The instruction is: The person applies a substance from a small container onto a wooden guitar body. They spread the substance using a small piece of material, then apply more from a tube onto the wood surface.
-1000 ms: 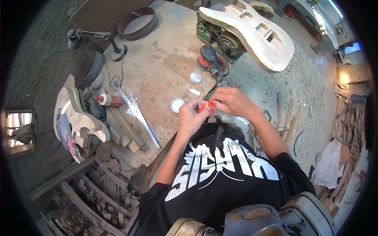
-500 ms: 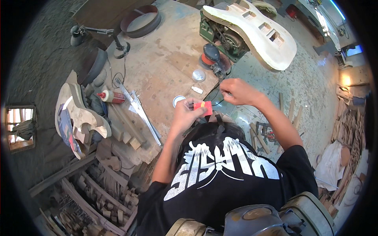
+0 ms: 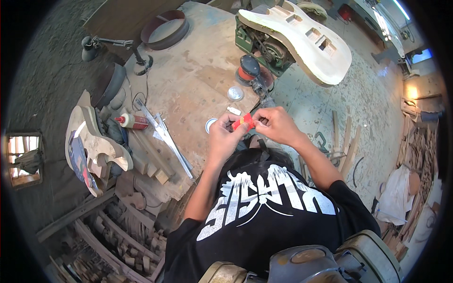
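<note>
Beside the wooden workbench [image 3: 193,80], both hands [image 3: 222,137] [image 3: 278,125] pinch a red packet [image 3: 243,122] between them.

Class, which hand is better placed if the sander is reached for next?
Probably the right hand: it is nearer the sander, while the left hand has the fuller grip on the small red piece.

large white lettering [image 3: 270,186] on black t-shirt [image 3: 283,245], bottle label [image 3: 140,122] unreadably small
</note>
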`<state>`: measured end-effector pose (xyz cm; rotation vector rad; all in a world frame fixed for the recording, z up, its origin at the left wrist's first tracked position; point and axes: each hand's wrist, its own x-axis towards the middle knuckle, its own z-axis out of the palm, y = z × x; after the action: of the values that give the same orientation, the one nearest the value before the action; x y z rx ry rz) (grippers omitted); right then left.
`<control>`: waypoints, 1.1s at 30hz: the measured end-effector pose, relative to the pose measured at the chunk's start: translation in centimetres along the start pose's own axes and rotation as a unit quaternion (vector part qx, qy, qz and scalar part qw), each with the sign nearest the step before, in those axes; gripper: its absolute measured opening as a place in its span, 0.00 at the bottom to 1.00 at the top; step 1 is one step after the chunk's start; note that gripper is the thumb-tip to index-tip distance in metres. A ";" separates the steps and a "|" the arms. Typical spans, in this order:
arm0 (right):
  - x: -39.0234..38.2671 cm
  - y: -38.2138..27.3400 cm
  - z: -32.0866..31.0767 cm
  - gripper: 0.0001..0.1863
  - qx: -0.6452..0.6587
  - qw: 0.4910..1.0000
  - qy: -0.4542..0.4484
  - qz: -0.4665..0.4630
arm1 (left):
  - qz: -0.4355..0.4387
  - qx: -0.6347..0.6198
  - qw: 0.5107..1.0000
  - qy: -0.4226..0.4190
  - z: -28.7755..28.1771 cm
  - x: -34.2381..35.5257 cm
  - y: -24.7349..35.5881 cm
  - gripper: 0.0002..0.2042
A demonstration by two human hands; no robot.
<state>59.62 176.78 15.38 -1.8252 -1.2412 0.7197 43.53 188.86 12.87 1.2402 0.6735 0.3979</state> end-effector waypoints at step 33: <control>0.8 1.4 0.5 0.11 0.307 0.947 -0.044 0.078 | -0.009 -0.076 0.997 0.009 -0.5 -0.5 -0.3 0.15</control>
<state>60.15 177.35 13.87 -1.3845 -0.8008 1.1406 42.84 188.83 12.66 1.0862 0.6575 0.4376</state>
